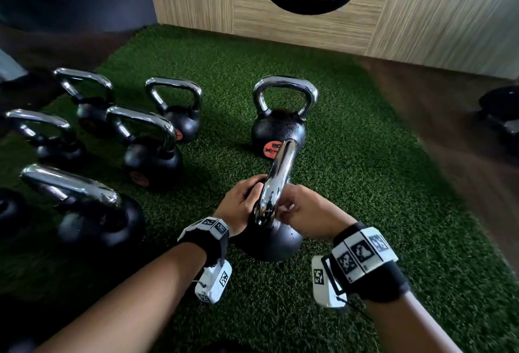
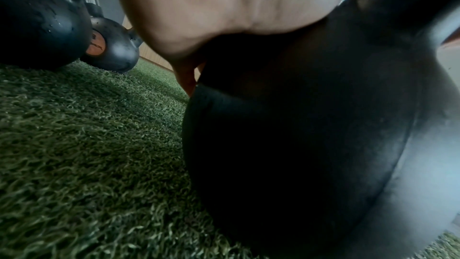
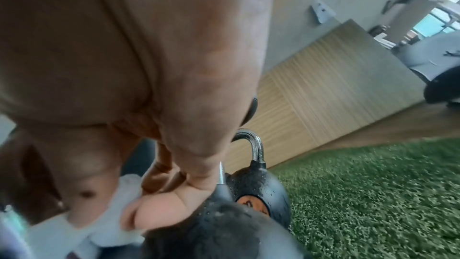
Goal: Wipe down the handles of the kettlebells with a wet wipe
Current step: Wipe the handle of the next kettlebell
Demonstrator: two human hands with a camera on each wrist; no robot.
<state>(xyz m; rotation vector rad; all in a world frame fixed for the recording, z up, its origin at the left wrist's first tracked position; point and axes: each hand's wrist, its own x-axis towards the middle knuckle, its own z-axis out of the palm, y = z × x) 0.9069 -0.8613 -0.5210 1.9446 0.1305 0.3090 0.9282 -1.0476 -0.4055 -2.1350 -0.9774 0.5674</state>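
Both arms are reaching forward; the left hand (image 1: 242, 207) and right hand (image 1: 308, 212) are curling their fingers close together.

Head view — kettlebell handle held in both hands

We see the near kettlebell (image 1: 271, 240) standing on the green turf (image 1: 365, 184), its chrome handle (image 1: 273, 184) gripped from the left by the left hand (image 1: 241, 206), while the right hand (image 1: 306, 212) presses a white wet wipe (image 1: 286, 208) against the handle's right side. A second kettlebell (image 1: 278, 125) stands just behind — five more (image 1: 151, 150) are grouped to the left.
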